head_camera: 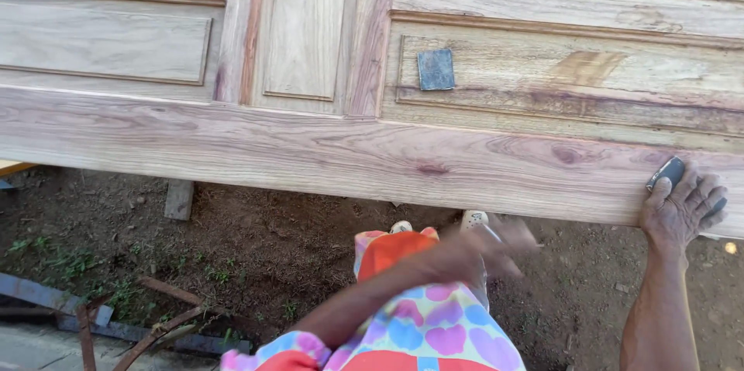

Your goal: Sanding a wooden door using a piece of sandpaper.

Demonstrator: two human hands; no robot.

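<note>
A large unfinished wooden door [325,146] with raised panels lies flat in front of me. My right hand [682,204] presses a dark piece of sandpaper [670,172] against the door's near rail at the far right. My left hand [488,251] hangs below the door's edge, blurred in motion, in front of my colourful heart-patterned clothing; I cannot tell whether it holds anything. A second grey square of sandpaper [435,69] lies loose on a right-hand panel, well away from both hands.
Bare brown soil [256,239] lies under the door. A wooden support block [179,199] stands beneath the near edge at left. Rusty metal bars [147,332] and a few weeds sit at lower left. My shoes [473,220] show under the door.
</note>
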